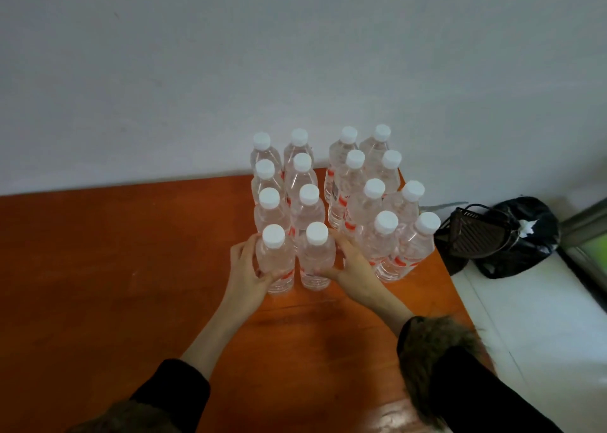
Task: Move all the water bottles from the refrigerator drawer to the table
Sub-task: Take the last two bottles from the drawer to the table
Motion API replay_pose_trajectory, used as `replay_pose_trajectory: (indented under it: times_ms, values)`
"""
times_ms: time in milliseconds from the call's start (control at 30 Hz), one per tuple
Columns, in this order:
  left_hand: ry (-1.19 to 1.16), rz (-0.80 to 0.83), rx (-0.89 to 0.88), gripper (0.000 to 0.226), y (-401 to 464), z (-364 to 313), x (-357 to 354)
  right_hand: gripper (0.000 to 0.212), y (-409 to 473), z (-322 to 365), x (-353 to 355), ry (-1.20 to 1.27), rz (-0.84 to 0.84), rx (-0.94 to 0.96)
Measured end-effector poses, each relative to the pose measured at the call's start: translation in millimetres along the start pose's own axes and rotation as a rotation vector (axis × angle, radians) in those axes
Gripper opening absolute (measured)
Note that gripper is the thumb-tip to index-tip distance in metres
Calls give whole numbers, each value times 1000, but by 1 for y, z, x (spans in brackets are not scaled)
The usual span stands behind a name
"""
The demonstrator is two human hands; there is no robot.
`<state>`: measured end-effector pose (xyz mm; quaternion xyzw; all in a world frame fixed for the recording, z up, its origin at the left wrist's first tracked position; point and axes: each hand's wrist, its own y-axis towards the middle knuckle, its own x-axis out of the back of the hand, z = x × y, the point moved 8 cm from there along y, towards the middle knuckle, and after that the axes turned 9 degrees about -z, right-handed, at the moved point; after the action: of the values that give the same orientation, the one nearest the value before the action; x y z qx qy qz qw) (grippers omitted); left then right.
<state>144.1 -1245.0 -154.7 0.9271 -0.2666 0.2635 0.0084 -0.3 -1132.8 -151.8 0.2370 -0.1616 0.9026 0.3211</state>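
Several clear water bottles with white caps and red labels stand upright in rows on the orange-brown table (115, 268), near its far right corner against the wall. My left hand (244, 268) is wrapped around the front-left bottle (275, 258). My right hand (351, 265) grips the front bottle beside it (316, 258). Both bottles stand on the table at the near end of the left two rows. Another group of bottles (387, 222) stands just right of my right hand. The refrigerator drawer is out of view.
A grey-white wall (230, 71) runs behind the table. Off the table's right edge, on the pale floor, sit a dark basket (473, 232) and a black plastic bag (525, 235). A window frame (588, 222) shows at the far right.
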Motion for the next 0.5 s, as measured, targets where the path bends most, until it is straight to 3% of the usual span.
replay_pose_trajectory:
  times_ms: [233, 500]
  values:
    - [-38, 0, -10, 80, -6, 5, 0, 67, -13, 0, -8, 155, 23, -44]
    - [223, 143, 56, 64, -37, 27, -5, 66, -38, -2, -8, 120, -27, -35]
